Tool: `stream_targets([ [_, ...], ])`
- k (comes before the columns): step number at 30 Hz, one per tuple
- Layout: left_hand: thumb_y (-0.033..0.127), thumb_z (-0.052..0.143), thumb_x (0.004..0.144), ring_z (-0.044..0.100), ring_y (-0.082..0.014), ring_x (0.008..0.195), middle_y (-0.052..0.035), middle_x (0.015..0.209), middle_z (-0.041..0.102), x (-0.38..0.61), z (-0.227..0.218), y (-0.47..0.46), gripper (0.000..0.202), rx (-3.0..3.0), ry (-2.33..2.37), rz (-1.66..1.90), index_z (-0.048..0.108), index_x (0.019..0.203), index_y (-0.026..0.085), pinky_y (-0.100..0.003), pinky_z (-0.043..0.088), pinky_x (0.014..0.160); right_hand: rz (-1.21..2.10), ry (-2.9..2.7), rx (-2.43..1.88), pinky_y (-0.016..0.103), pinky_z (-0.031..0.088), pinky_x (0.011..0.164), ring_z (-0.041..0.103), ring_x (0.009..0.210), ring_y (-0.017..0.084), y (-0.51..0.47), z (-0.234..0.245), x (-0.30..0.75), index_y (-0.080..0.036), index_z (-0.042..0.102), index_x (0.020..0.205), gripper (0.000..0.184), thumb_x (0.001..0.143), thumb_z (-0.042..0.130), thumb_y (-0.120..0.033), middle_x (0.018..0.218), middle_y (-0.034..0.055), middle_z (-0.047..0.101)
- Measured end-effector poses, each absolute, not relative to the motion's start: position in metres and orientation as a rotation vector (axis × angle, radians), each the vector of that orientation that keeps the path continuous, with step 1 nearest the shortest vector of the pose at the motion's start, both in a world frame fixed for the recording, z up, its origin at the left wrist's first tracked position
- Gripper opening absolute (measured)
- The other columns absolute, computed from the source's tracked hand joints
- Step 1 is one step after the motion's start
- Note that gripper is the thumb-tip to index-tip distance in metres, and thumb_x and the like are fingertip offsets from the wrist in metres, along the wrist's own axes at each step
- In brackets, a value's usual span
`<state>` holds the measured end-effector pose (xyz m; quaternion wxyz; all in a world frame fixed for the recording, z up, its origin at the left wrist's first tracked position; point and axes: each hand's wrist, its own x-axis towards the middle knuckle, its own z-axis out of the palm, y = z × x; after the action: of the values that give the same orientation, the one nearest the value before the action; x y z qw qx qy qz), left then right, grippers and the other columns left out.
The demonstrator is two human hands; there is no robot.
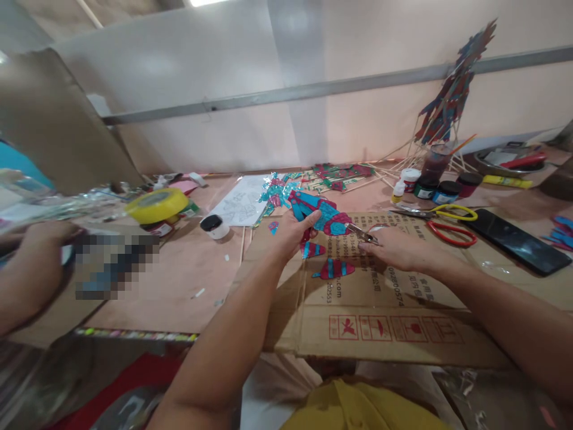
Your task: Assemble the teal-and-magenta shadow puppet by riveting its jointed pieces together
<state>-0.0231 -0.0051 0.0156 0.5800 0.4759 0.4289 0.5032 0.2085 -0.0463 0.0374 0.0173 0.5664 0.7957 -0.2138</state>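
My left hand (298,234) is closed on a blue-and-magenta painted cutout (329,216), its thumb pressed on top. Closed around a small metal plier-like tool (358,232), my right hand (385,246) keeps the tool's tip at the cutout's right end. Whether the tool's jaws grip the piece I cannot tell. Two smaller painted pieces lie just below my left hand: one (313,249) close to the fingers, the other (336,270) on the printed cardboard (403,292). A shiny blue-and-red piece (275,190) rests beyond the left hand.
Scissors (452,224), a phone (519,240) and paint jars (446,192) stand or lie to the right. Painted cutouts on sticks (452,89) rise behind them. Leftward are a white jar (215,227), yellow tape (156,205), a drawing (242,200) and another person's hand (36,263).
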Motion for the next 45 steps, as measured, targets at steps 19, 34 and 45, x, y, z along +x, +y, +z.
stream_targets([
  [19, 0.039, 0.084, 0.064, 0.043, -0.0067, 0.044, 0.0057, 0.05, 0.046, -0.024, 0.031, -0.016, 0.042, 1.263, 1.085, 1.17, 0.048, 0.061, 0.019, -0.022, 0.039, 0.045, -0.598, 2.526, 1.756, 0.031, 0.046, 0.073, 0.068, 0.088, 0.027, -0.045, 0.034, 0.206, -0.015, 0.072, 0.093, 0.039, 0.099, 0.043, -0.04, 0.098, 0.0173, 0.074],
  [34, 0.05, 0.08, 0.074, 0.066, -0.0196, 0.067, -0.0056, 0.069, 0.072, -0.045, 0.023, -0.014, 0.026, 1.881, 0.66, 1.541, 0.077, 0.067, 0.025, -0.035, 0.055, 0.069, 1.032, 2.865, 1.858, 0.041, 0.036, 0.084, 0.047, 0.097, 0.03, -0.058, 0.029, 0.214, -0.015, 0.069, 0.096, 0.025, 0.096, 0.044, -0.019, 0.1, 0.0155, 0.064],
  [45, 0.055, 0.074, 0.08, 0.07, -0.0215, 0.064, -0.0087, 0.07, 0.076, -0.045, 0.034, -0.021, 0.026, 2.056, 0.418, 1.455, 0.08, 0.073, 0.03, -0.037, 0.056, 0.063, 1.221, 3.047, 1.793, 0.041, 0.036, 0.087, 0.046, 0.099, 0.028, -0.059, 0.032, 0.223, -0.016, 0.07, 0.103, 0.026, 0.098, 0.045, -0.021, 0.099, 0.0132, 0.063],
])
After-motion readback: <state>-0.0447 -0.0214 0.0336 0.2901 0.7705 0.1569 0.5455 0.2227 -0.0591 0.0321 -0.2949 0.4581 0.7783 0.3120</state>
